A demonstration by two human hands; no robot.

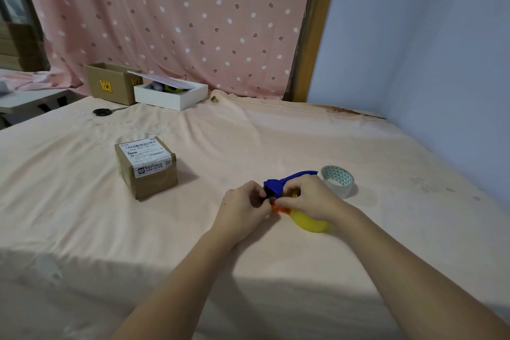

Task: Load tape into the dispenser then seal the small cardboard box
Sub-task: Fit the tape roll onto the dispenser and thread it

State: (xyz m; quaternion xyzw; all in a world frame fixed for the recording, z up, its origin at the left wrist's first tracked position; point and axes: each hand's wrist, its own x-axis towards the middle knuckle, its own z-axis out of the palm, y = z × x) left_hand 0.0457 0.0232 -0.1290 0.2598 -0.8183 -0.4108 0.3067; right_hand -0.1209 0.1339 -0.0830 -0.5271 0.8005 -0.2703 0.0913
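The tape dispenser [278,184] lies on the bed right of centre, with a blue head, an orange part and a yellow handle [307,221]. My right hand [309,196] covers its middle and grips it. My left hand [244,205] pinches at the dispenser's front end, fingers closed on a dark part there. A roll of clear tape [339,180] with a patterned core lies flat just right of the dispenser, apart from my hands. The small cardboard box [146,167], closed and bearing a white shipping label, stands to the left.
Black-handled scissors [102,112] lie far left near the back. An open brown carton [110,81] and a white box [171,94] with a tilted lid stand against the dotted pink curtain. A blue wall runs along the right. The peach sheet [248,132] covers the bed.
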